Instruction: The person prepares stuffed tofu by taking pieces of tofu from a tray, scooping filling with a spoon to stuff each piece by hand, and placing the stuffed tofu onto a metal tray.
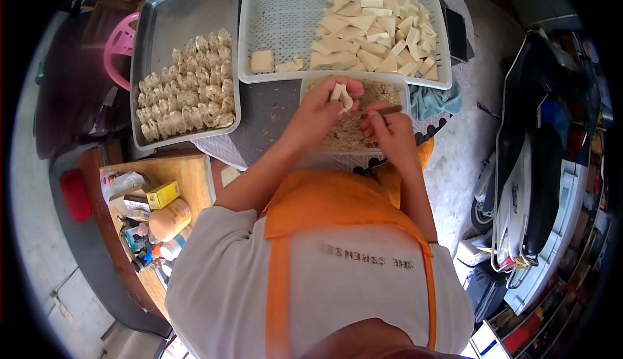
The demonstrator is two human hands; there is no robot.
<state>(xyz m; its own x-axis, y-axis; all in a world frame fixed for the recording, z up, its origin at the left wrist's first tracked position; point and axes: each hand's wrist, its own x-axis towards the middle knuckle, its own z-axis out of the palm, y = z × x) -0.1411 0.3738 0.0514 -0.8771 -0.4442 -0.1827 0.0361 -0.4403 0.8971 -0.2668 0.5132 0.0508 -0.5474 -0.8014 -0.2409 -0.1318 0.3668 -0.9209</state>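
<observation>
The left hand [328,103] curls its fingers and thumb around an off-white, hollow, soft-looking wedge [342,97], holding it above the near side of a clear plastic tub [405,94] of brown, crumbly mixture [347,132]. The right hand [388,129] pinches a slim brown stick-like tool [390,110] just beside it (its working tip is hard to make out).

The work looks well under way, though far from through. In the silver rectangular metal tray [236,47] to the left, several close rows of wrinkled, brown-speckled pieces [185,93] appear done. In the white perforated plastic tray [279,18] ahead, a large heap of pale triangular pieces [383,28] looks unworked, with 1 pale square block [262,61] near the corner. The wedge between the 2 hands seems midway, its opening spread and its filling, if any, unclear.
</observation>
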